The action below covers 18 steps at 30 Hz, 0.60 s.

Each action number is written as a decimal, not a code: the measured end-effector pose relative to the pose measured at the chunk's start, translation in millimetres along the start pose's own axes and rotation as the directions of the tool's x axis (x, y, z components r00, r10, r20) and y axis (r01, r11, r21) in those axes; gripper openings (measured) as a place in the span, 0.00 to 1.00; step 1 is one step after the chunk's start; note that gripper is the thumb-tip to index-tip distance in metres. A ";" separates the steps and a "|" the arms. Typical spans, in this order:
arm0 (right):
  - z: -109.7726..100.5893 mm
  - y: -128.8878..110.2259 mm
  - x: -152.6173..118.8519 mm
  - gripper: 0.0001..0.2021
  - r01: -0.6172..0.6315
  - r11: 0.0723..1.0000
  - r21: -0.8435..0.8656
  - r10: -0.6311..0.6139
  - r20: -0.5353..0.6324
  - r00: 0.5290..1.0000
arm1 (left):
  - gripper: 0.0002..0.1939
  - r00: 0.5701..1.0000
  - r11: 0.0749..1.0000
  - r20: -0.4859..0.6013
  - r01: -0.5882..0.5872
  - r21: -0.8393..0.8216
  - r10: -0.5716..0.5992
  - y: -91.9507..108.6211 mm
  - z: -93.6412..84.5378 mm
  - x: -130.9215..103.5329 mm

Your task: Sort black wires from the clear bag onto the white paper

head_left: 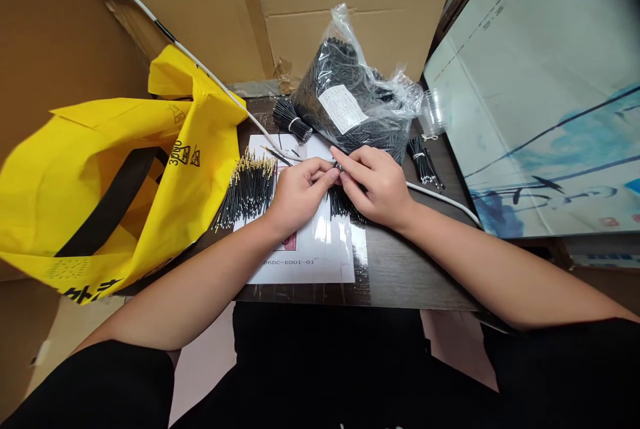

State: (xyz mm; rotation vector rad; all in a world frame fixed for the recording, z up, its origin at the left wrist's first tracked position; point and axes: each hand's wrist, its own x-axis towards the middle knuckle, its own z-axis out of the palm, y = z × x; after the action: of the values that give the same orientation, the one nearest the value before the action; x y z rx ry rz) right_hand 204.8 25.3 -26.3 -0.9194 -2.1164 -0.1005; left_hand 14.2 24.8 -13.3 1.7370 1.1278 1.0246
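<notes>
My left hand (297,192) and my right hand (383,182) meet over a printed sheet (300,273), fingertips almost touching. Both are closed in a pinch around a small dark piece (339,166) with a shiny spot, mostly hidden by the fingers. Beside my left hand lies a pile of short black wires (249,189) with gold-coloured tips at one end and silvery ends at the other. More black wires (340,204) lie below my fingers, partly covered by my right hand. Behind the hands lies a tied bundle of black wires (293,121).
A clear plastic bag of small black pieces (330,72) with a white label stands at the back. Right of it are a clear plastic cup (434,112) and another tied bundle (423,162). A yellow bag (200,142) stands left. A white cable (215,75) crosses the table.
</notes>
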 end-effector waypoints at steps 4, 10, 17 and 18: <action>-0.2 0.8 0.9 0.28 -0.036 0.999 0.020 0.036 0.006 0.999 | 0.15 1.000 0.995 0.006 -0.008 0.099 0.007 2.4 -2.8 0.3; -5.4 3.2 2.2 0.24 -0.125 0.976 0.181 0.144 -0.096 0.985 | 0.20 0.984 0.825 0.041 -0.168 0.539 0.174 -1.5 -7.6 5.2; -7.1 5.3 3.0 0.14 -0.157 0.962 0.222 0.194 -0.157 0.968 | 0.24 0.984 0.599 0.165 -0.170 0.782 0.064 -2.3 -6.8 3.1; -7.1 5.6 3.0 0.14 -0.163 0.961 0.222 0.201 -0.158 0.967 | 0.25 0.983 0.582 0.184 -0.165 0.796 0.028 0.4 -6.8 2.0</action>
State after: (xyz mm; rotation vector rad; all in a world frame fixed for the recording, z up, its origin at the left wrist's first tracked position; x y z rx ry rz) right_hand 211.8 28.6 -20.7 -0.9388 -1.8276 0.1258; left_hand 8.6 27.9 -10.1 2.5700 1.5517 0.3841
